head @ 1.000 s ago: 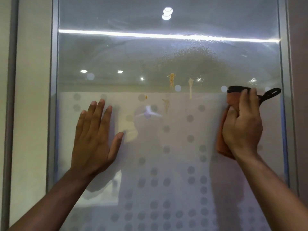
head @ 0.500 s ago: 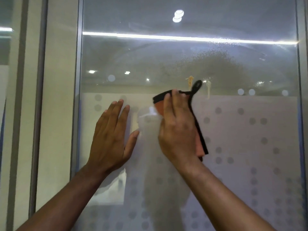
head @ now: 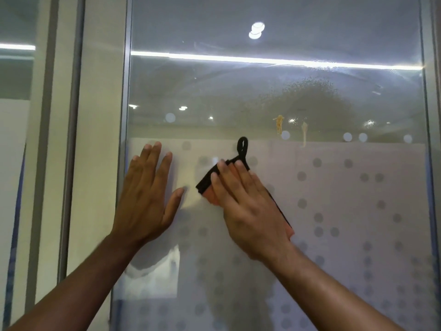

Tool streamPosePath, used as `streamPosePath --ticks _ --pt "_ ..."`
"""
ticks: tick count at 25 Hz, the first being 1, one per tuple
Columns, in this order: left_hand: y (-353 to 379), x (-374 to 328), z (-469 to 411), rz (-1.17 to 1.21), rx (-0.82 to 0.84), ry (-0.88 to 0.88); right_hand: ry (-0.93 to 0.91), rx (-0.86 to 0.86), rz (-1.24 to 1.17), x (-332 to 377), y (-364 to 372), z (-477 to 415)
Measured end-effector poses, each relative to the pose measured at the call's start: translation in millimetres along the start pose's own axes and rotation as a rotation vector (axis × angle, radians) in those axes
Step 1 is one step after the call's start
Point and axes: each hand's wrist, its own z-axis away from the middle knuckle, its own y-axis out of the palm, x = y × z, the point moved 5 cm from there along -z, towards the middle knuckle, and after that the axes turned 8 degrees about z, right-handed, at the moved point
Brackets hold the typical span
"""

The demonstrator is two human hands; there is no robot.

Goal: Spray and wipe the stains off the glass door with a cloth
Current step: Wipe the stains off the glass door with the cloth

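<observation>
The glass door [head: 334, 211] fills the view, clear above and frosted with grey dots below. Two yellowish stains [head: 279, 124] run down the glass just above the frosted band, up and right of my hands. A misty patch of spray droplets [head: 310, 96] spreads around and above them. My right hand [head: 248, 206] presses an orange cloth with a black edge and loop [head: 210, 189] flat against the frosted part, left of and below the stains. My left hand [head: 148, 194] lies flat on the glass near the left frame, fingers spread, holding nothing.
A metal door frame [head: 124, 163] runs down the left side, with a cream wall panel [head: 100, 139] and another glass pane beyond it. The right frame [head: 429, 163] stands at the picture's edge. Ceiling lights reflect in the upper glass.
My right hand has swept the cloth from the right edge of the glass leftward across the frosted band, ending close to my left hand. The stain under the sweep is gone; two stains stay.
</observation>
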Motion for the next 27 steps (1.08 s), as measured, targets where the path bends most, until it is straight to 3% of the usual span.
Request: streamPosePath --ticks 9,13,18,24,27 --pt "-0.2 -1.3 0.5 0.011 -0.012 0.009 0.213 -0.081 0.031 -55.1 -22.5 -150.6" --pt "-1.6 -4.5 0.4 0.059 -0.019 0.011 0.226 -0.111 0.005 -54.9 -24.9 -174.8" --pt "-13.0 0.7 -0.2 0.367 -0.098 -0.043 -0.076 -0.051 0.017 2.3 -11.1 -126.2" --pt "-23.8 13.3 4.0 0.683 -0.195 -0.075 -0.316 -0.037 -0.076 59.5 5.6 -45.0" --pt "-27.2 18.6 5.2 0.737 -0.194 -0.087 -0.446 0.005 -0.088 65.7 10.1 -2.7"
